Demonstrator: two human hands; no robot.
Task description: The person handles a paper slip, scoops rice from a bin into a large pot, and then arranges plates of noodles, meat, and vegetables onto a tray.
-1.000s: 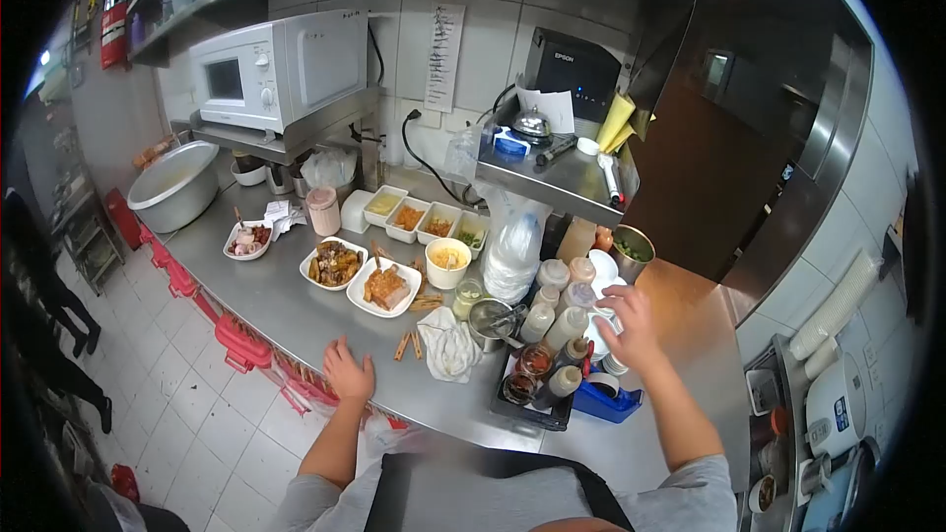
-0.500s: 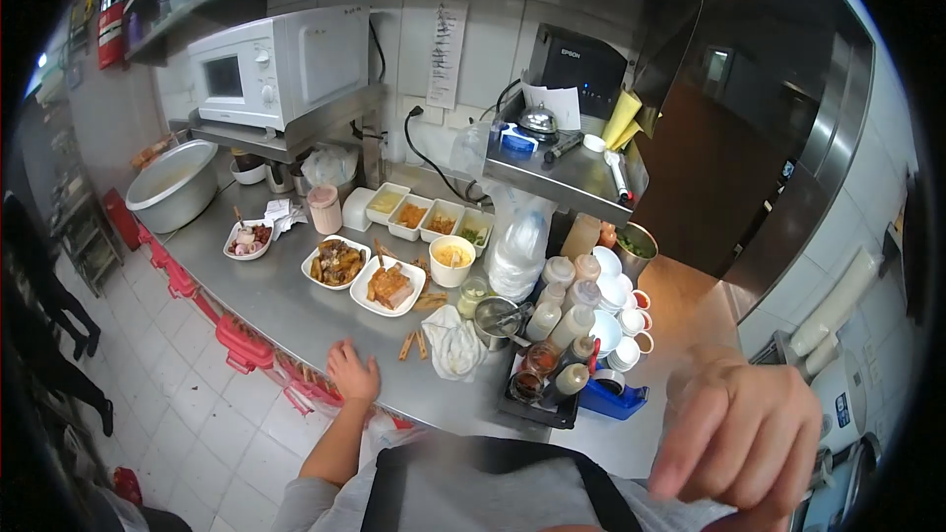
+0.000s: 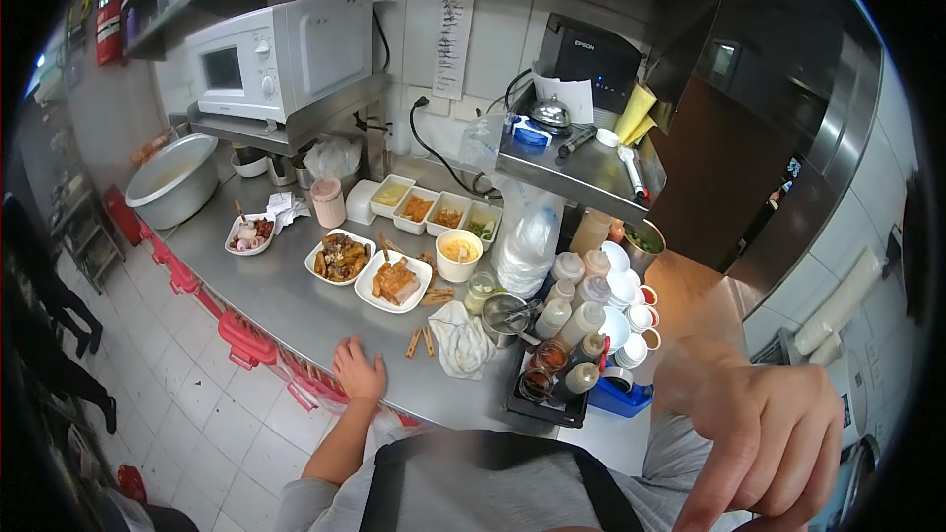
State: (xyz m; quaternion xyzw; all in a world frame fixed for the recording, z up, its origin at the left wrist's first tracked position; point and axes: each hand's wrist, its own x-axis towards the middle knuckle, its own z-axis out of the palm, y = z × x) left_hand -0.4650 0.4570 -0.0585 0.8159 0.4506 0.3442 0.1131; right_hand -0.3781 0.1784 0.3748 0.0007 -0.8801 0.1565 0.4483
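My left hand (image 3: 358, 371) rests at the front edge of the steel counter (image 3: 286, 310), fingers spread and nothing in them. Nearest to it are two wooden clothespins (image 3: 421, 342) and a crumpled white cloth (image 3: 459, 340). Beyond these stand a white dish with a browned piece of food (image 3: 396, 283), a dish of mixed pieces (image 3: 341, 258) and a white tub with yellow contents (image 3: 458, 251). Close to the camera at lower right, my right hand (image 3: 764, 433) has its fingers curled down and together. Whatever is inside its grasp, if anything, is hidden.
Squeeze bottles (image 3: 581, 320) crowd a black caddy at the right, beside stacked white cups (image 3: 631, 320). Four-sided tubs of toppings (image 3: 448, 214) line the back. A microwave (image 3: 286, 59) and an Epson printer (image 3: 591, 59) sit on shelves. Another person's legs (image 3: 59, 355) show at left.
The view has shifted slightly, so the counter things appear a little displaced. My right hand has moved a little down and right in view. My left hand still rests on the counter edge.
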